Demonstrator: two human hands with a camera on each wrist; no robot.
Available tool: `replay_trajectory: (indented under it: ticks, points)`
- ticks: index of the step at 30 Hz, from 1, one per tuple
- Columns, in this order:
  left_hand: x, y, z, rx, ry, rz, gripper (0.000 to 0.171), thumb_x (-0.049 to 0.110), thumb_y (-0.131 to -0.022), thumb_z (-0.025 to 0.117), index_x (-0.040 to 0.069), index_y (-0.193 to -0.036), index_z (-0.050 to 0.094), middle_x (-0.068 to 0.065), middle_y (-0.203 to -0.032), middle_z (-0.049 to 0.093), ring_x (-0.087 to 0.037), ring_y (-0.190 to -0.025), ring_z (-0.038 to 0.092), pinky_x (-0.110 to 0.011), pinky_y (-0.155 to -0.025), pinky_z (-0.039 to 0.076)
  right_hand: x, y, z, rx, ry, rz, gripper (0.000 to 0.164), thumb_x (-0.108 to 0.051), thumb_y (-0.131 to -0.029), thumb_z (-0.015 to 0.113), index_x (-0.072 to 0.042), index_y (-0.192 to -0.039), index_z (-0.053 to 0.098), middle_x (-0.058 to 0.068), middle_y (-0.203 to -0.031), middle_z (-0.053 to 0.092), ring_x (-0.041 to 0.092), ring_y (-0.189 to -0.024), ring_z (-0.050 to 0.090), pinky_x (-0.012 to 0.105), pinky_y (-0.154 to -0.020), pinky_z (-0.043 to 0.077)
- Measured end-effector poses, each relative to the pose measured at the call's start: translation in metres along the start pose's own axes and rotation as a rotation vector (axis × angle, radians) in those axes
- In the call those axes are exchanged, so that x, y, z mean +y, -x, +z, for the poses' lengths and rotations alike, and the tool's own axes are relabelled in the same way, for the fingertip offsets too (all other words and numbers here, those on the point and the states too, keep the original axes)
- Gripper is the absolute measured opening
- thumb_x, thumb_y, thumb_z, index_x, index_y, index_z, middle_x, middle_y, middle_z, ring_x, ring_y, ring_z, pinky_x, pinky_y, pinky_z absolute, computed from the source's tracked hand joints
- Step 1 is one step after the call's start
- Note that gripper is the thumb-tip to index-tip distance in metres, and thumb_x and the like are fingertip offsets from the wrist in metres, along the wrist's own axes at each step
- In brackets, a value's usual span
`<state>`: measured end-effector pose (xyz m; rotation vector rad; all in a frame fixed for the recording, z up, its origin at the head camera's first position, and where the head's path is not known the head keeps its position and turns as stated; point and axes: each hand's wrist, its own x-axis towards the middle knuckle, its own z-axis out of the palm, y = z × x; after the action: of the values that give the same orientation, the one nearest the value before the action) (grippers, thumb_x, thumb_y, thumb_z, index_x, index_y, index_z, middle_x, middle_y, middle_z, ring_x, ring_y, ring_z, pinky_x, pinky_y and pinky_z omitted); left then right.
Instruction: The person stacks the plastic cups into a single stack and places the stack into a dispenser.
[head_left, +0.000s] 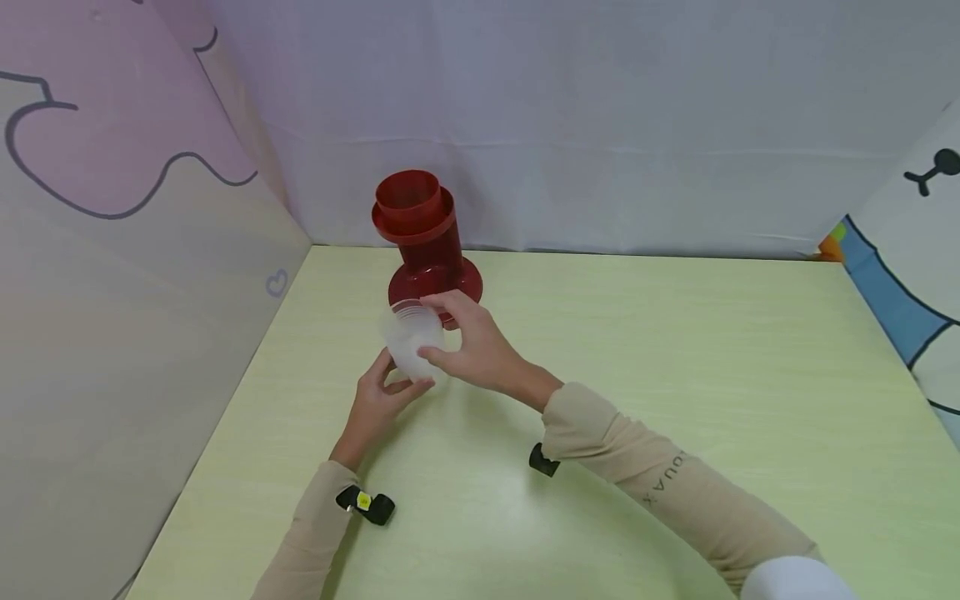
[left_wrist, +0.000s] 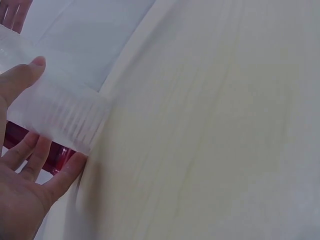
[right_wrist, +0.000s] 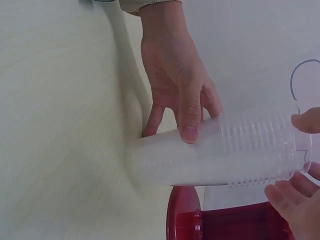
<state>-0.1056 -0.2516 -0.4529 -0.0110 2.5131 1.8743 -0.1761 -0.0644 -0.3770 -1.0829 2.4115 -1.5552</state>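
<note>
Both hands hold a stack of clear plastic cups (head_left: 415, 343) (right_wrist: 185, 157), tilted above the table in front of a red holder. My left hand (head_left: 378, 408) (right_wrist: 175, 75) grips the stack's lower, closed end, its thumb laid along the side in the right wrist view. At the rim end, my right hand (head_left: 483, 346) (right_wrist: 302, 200) has thumb and fingers on opposite sides of the cups. Just behind stands the red holder (head_left: 435, 254) (right_wrist: 240, 222), an open-topped tube with a collar and a wide round base. The stack and right hand partly hide its base.
The pale wood-patterned table (head_left: 637, 350) meets a light cloth backdrop (head_left: 600, 125) close behind the red holder. A patterned cloth wall (head_left: 150, 292) rises along the left edge, and another stands at the right.
</note>
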Motion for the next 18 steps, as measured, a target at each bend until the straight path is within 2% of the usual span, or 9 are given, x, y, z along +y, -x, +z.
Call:
replay_trajectory:
  ticks: [4,10,14,18]
  points:
    - [-0.001,0.000,0.000,0.002,-0.012,0.004,0.069,0.020,-0.083,0.074,0.020,-0.142,0.038,-0.006,-0.134,0.047,-0.030,-0.116,0.051,-0.031,-0.087,0.052,0.004,0.002,0.001,0.005,-0.027,-0.016,0.055,-0.017,-0.080,0.075,-0.006,-0.130,0.052,0.001,-0.122,0.053,0.012,-0.103,0.052,0.023,-0.086,0.050]
    - [-0.003,0.000,0.000,0.005,-0.010,0.014,0.069,0.020,-0.083,0.074,0.020,-0.142,0.038,-0.006,-0.134,0.047,-0.027,-0.116,0.050,-0.030,-0.086,0.052,0.009,0.004,0.003,0.016,-0.106,-0.066,0.058,-0.014,-0.080,0.076,-0.003,-0.131,0.051,0.004,-0.126,0.053,0.014,-0.108,0.051,0.038,-0.090,0.051]
    - [0.000,0.000,0.000,0.009,-0.016,0.014,0.070,0.019,-0.083,0.074,0.020,-0.142,0.038,-0.005,-0.135,0.046,-0.026,-0.118,0.049,-0.032,-0.087,0.051,0.011,0.006,0.005,0.030,-0.122,-0.069,0.060,-0.017,-0.080,0.076,-0.003,-0.132,0.049,0.005,-0.127,0.053,0.015,-0.110,0.052,0.039,-0.091,0.050]
    - [0.002,0.001,0.001,0.021,-0.021,0.026,0.072,0.017,-0.082,0.075,0.017,-0.143,0.036,-0.005,-0.138,0.045,-0.026,-0.121,0.047,-0.041,-0.091,0.049,0.014,0.008,0.009,0.044,-0.144,-0.023,0.058,-0.021,-0.082,0.075,-0.006,-0.132,0.049,0.003,-0.125,0.054,0.014,-0.109,0.053,0.038,-0.089,0.051]
